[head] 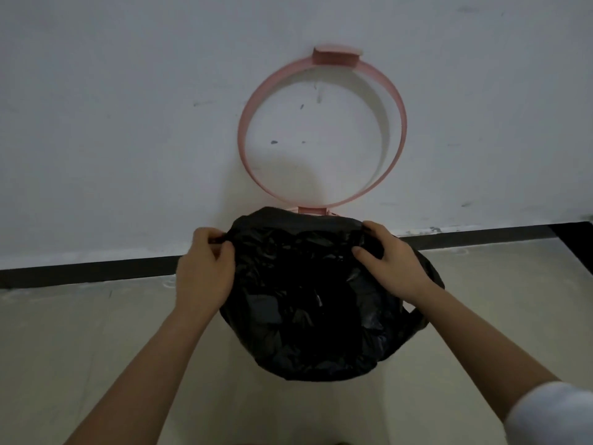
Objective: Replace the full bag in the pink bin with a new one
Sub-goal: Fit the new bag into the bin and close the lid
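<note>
A black rubbish bag point(308, 303) covers the mouth of the pink bin, whose body is hidden beneath it. Only the bin's pink hinge point(313, 210) shows, just behind the bag. The bin's pink ring lid point(399, 123) is flipped up against the white wall. My left hand point(205, 268) pinches the bag's edge on the left side. My right hand point(390, 256) grips the bag's edge on the right, thumb pressed on the plastic. The bag's inside looks dark and crumpled.
A white scuffed wall point(128, 123) stands directly behind the bin, with a black skirting strip point(96, 268) at its foot. Pale floor tiles point(80, 348) spread on both sides of the bin. A white sleeve point(552, 412) shows at the lower right.
</note>
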### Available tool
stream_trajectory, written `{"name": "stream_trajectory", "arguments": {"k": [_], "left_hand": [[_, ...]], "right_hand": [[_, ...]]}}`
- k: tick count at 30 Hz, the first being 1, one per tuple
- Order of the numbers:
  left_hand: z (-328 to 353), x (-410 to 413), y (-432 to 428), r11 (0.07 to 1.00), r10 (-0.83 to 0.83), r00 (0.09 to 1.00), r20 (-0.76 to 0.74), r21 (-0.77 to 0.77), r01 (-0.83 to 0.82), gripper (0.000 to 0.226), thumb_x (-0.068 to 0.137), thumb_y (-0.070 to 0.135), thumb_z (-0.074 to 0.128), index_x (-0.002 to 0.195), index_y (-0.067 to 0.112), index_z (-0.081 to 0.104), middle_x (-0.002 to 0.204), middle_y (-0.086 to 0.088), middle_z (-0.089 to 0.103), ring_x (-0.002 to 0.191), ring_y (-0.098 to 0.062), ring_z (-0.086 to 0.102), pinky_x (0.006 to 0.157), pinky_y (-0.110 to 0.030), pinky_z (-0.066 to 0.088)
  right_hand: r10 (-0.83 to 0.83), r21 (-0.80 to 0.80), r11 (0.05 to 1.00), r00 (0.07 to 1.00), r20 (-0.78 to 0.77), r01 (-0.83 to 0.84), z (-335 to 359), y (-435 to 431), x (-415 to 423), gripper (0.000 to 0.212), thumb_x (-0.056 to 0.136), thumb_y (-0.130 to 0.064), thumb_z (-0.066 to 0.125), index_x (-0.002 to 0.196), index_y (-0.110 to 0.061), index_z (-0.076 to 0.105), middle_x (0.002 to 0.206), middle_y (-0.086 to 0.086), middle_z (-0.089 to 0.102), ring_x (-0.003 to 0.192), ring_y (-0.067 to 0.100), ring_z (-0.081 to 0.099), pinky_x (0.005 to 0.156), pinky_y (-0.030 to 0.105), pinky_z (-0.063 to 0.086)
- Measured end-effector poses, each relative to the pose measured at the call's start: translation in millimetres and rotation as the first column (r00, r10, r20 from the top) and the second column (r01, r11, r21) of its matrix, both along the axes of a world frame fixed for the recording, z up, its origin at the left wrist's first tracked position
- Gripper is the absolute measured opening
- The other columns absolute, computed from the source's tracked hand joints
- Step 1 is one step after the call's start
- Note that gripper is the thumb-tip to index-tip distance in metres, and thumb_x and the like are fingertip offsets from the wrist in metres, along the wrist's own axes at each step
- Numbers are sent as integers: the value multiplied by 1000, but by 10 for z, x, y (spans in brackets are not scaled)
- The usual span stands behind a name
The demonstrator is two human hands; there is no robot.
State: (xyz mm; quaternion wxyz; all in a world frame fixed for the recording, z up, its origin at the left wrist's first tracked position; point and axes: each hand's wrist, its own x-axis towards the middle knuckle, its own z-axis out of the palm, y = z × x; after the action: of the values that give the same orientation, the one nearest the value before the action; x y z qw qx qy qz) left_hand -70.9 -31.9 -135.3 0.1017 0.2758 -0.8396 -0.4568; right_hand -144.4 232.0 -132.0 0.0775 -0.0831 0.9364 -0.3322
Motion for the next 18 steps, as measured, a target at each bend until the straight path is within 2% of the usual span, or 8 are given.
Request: {"name": "stream_trajectory", "arguments": {"k": [3,7,9,11,13,14,15,18], "left_hand": [[-129,0,47,987,-119,988,94,-93,128,53,92,34,50,142,28,33,129,-15,52,116,-35,47,91,-38,38],[-164,-209,110,943,-108,982,157,-295,151,56,88,44,53,140,36,36,138,-13,29,126,-32,24,100,-51,36],[-160,-373,65,937,-159,978,138,-289,194,49,86,43,56,133,33,48,143,-7,32,133,-29,21,105,-53,33],[-122,-522,31,910,-310,947,82,-262,320,36,84,42,56,114,24,65,130,-2,54,130,-28,37,104,-45,37],[-29,-607,35,907,-391,920,36,-155,392,29,83,39,60,89,14,74,97,-4,71,100,-22,62,85,-32,47],[47,-635,40,916,-398,917,37,-47,399,29,82,37,63,80,10,73,85,-7,73,85,-19,66,77,-30,48],[110,-674,32,923,-380,924,38,72,377,30,81,37,66,76,9,74,79,-7,74,78,-19,67,74,-30,50],[127,-798,-93,889,-292,950,116,400,224,27,77,35,68,82,10,77,85,-10,76,85,-27,71,84,-36,55]], "right_hand": [[6,-3,1000,1000,28,-6,-43,-14,-123,56,89,-36,59,139,-23,39,133,1,57,123,21,52,93,26,37],[52,69,996,999,13,-53,-48,-19,-292,57,89,-37,57,141,-22,37,135,5,57,123,25,52,98,33,40],[80,125,989,997,10,-81,-53,-17,-348,59,91,-39,55,142,-21,33,136,8,56,120,29,54,98,36,41],[126,174,977,992,-28,-119,-64,-24,-379,54,92,-40,52,139,-20,33,131,10,59,111,31,58,91,37,45],[169,211,966,982,-78,-150,-73,-45,-426,44,93,-41,49,129,-19,37,121,12,64,104,33,61,83,38,48],[177,223,962,981,-79,-155,-79,-55,-465,43,92,-43,48,126,-19,38,118,12,65,101,33,61,81,39,48],[165,218,964,985,-56,-149,-86,-64,-511,44,92,-46,47,125,-18,40,118,12,65,101,33,61,82,39,47],[52,88,994,995,87,-60,-88,-77,-660,49,91,-53,46,122,-16,53,118,8,65,108,28,58,87,36,44]]}}
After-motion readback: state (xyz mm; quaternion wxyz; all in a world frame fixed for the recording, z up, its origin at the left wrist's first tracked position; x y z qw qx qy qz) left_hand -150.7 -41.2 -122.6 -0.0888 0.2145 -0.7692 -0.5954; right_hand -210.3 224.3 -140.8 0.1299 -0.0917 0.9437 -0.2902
